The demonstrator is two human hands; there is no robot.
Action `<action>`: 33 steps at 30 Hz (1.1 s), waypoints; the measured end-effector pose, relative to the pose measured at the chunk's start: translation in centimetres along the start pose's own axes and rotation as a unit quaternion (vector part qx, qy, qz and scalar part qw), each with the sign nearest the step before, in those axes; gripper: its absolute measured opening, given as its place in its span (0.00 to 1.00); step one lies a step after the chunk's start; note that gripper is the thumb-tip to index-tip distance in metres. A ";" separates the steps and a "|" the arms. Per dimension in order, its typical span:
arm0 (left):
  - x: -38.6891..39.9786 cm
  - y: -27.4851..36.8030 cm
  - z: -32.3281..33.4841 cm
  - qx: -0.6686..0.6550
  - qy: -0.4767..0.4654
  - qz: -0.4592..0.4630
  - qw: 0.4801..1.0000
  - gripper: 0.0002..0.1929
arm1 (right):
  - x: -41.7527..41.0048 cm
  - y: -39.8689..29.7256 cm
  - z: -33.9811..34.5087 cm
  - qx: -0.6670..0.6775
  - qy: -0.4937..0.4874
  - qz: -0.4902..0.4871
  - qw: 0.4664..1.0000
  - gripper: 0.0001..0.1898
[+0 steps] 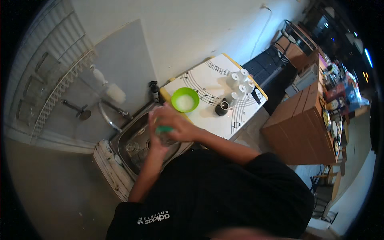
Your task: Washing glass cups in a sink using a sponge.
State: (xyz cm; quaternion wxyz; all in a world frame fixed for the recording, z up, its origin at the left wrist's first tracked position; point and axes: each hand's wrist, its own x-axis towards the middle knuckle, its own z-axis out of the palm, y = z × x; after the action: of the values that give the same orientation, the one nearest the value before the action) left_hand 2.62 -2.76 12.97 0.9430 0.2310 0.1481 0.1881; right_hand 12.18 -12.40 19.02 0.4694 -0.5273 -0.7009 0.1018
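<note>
Over the metal sink (121, 156), my left hand (157, 139) is closed around a clear glass (168, 141), blurred by motion. My right hand (180, 124) presses a green and pale sponge (164, 129) to the glass; the fingers partly cover both. More clear glasses (135, 153) lie in the basin below, beside my left forearm. Just beyond my hands, a bright green bowl (185, 100) with whitish, sudsy contents sits at the near edge of a white table with a music-note pattern (207, 87).
Several upturned white cups (241, 90) and a dark mug (222, 108) stand on the table. A curved faucet (108, 118) reaches over the sink. Behind it are a dark spray bottle (154, 91), a hanging white brush (114, 92) and a wire rack (60, 85) holding glasses.
</note>
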 end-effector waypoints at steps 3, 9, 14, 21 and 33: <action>-0.4 -1.5 0.2 -0.107 -0.041 -0.042 0.992 0.32 | 0.0 0.1 0.3 -0.086 0.054 0.080 0.992 0.22; -0.8 -1.5 -0.8 -0.171 -0.051 -0.062 0.982 0.30 | -1.3 0.2 1.4 -0.081 -0.121 0.057 0.988 0.20; -1.7 -1.5 -3.2 -0.092 0.000 -0.034 0.995 0.35 | -1.5 0.2 3.8 -0.010 0.036 0.134 0.990 0.22; -3.0 1.3 -6.0 -0.012 0.033 -0.019 0.999 0.35 | 1.2 1.7 6.1 -0.001 -0.115 0.034 0.993 0.26; -3.0 1.8 -4.0 -0.169 0.097 -0.082 0.977 0.26 | 1.8 1.5 6.6 0.063 -0.007 0.132 0.989 0.20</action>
State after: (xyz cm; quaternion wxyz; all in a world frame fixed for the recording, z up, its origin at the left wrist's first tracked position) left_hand -2.05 -1.04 11.05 0.9618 0.0360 0.2235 0.1539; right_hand 8.10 -7.92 15.45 0.4795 -0.5842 -0.6201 0.2106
